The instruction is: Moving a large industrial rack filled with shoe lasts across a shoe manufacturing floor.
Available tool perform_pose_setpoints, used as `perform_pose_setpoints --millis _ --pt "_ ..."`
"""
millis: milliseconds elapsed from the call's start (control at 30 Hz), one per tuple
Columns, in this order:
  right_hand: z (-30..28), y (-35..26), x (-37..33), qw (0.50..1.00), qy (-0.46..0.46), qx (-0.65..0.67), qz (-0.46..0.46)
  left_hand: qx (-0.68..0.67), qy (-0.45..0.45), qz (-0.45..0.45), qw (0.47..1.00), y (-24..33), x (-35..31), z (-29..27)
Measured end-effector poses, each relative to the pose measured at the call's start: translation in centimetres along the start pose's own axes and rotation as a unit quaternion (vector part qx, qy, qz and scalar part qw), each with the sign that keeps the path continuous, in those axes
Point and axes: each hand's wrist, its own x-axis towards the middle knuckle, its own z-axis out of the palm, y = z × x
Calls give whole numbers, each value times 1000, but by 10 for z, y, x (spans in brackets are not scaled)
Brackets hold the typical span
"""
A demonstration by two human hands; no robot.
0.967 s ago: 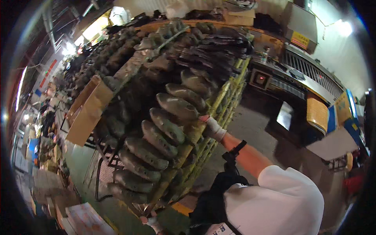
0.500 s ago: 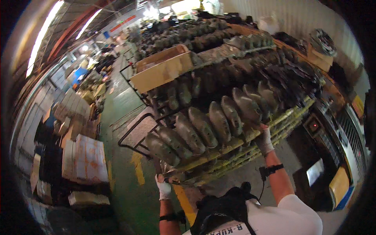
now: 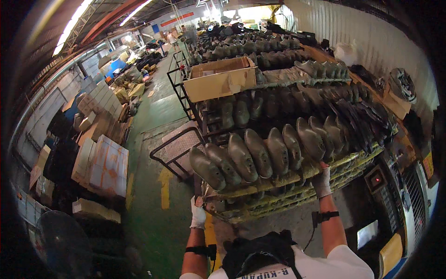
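Observation:
A multi-tier rack (image 3: 241, 191) with yellowed shelf edges stands in front of me. Its top shelf carries a row of olive-grey shoe-shaped pieces (image 3: 257, 151), toes up; I cannot tell whether they are shoes or lasts. My left hand (image 3: 198, 215), in a white glove with bare fingertips, is closed round the rack's near left corner. Farther right, my right hand (image 3: 322, 181), gloved likewise, grips the front edge of the top shelf. Dark flat pieces (image 3: 360, 123) lie at the shelf's right end. More such shoe-shaped pieces show on the lower tiers.
Beyond stand more loaded racks, one bearing an open cardboard box (image 3: 220, 83). A cart with a black tubular handle (image 3: 162, 158) stands left of my rack. Stacked cartons (image 3: 109, 162) line the aisle's left side, near a fan (image 3: 60, 237). A machine (image 3: 395, 195) stands right. A person (image 3: 172, 39) is far off.
My view has tilted up and swung left, so the scene sits farther right and more of the far hall shows. Both hands keep their hold on the rack.

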Motion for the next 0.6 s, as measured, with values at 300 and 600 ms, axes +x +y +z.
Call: perform_pose_setpoints --millis 300,600 --pt "81 1 -30 999 14 -4 43 -35 -17 4 999 -38 25 -68" --pt "6 25 5 999 6 -37 -1 116 -23 55 991 -37 18 -71"
